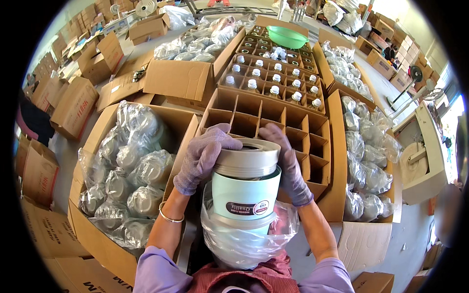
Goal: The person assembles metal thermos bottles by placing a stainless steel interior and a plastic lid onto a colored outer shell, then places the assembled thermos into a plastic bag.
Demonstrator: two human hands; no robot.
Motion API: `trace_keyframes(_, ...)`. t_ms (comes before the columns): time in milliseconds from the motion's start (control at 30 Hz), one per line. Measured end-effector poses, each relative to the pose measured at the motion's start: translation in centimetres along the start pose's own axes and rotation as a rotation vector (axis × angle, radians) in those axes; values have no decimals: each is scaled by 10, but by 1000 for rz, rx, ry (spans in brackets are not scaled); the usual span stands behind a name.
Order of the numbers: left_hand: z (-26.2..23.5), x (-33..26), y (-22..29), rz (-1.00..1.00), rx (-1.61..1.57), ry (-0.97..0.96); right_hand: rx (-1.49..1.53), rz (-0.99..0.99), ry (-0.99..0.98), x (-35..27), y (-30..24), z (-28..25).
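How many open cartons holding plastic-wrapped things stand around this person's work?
4 that I can make out: the near-left carton, the back-left carton, the near-right carton and the back-right carton. Others farther off may be hidden.

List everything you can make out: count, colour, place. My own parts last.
Vessel: one, pale mint, lower centre.
Ring: one, grey, atop the vessel.
Plastic bag: one, clear, around the vessel's lower part.
Divided cartons: at least three, brown, straight ahead.
Bottles: over a dozen, clear, white-capped, in the middle divided carton.
Bowl: one, green, far end of the divided cartons.
Bagged wares: many, greyish, in open cartons both sides.
Other cartons: many, brown, background.
Black fan: one, black, right background.
Bracelet: one, silver, left wrist.
Sleeves: two, lilac, lower edge.
Left hand: one, purple-grey glove, on the ring.
Right hand: one, purple-grey glove, at the ring's right side.
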State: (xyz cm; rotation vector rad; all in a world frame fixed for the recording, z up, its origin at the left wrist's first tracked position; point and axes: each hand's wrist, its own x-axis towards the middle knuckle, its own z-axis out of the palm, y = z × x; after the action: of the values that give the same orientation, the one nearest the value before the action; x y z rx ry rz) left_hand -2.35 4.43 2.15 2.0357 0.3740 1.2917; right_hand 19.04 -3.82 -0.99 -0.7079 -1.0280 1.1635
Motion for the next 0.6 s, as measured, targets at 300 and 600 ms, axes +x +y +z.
trace_keyframes(300, 5, -21, 2, -53, -187, 1, -51, 113, -87, -12, 9, 7)
trace_keyframes(600, 2, -17, 25, -50, 56, -77, 277, 144, -205, -4, 52, -3)
